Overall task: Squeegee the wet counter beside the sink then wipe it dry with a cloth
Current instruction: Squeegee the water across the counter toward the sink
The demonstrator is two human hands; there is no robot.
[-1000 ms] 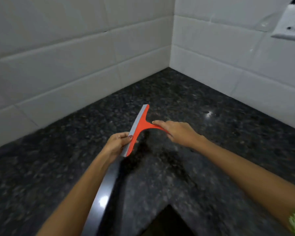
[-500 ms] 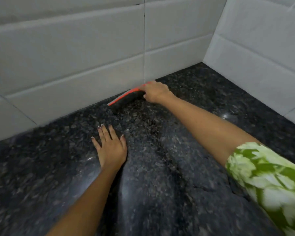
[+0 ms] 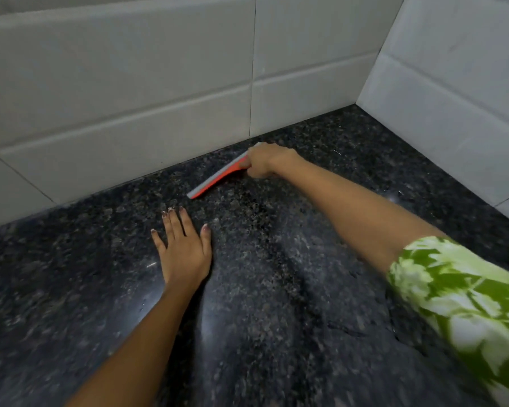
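Observation:
A red squeegee (image 3: 218, 178) with a grey rubber blade lies edge-down on the dark speckled granite counter (image 3: 276, 304), close to the back wall. My right hand (image 3: 265, 160) is closed around its handle, arm stretched far forward. My left hand (image 3: 182, 245) rests flat on the counter with fingers spread, a little nearer to me and left of the blade, holding nothing. No cloth or sink is in view.
White tiled walls (image 3: 130, 83) meet in a corner at the back right (image 3: 362, 98), bounding the counter on two sides. My green-and-white patterned sleeve (image 3: 465, 295) fills the lower right. The counter surface shows faint glossy reflections.
A second ago both hands held the squeegee above the counter. The left hand let go and went flat on the counter; the right hand carried the squeegee to the back wall.

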